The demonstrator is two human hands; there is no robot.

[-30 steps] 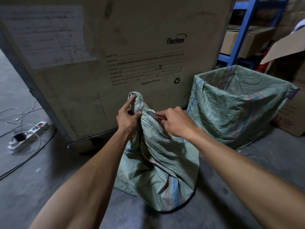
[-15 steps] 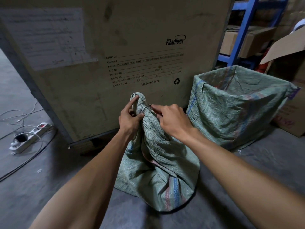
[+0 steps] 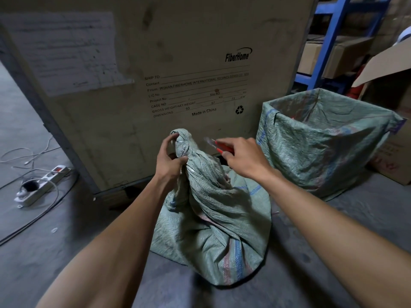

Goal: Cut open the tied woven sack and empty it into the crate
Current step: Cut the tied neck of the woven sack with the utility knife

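The scene is dim and cool-toned, lit softly from above and behind the camera. The tall tan cardboard carton with black printed text (image 3: 178, 70) stays readable, evenly lit without glare. A soft dark shadow pools on the grey concrete floor (image 3: 311, 263) below it. Wide-angle distortion bows the carton's edges. Just under its print, the small red-handled cutter (image 3: 219, 146) is motion-blurred.
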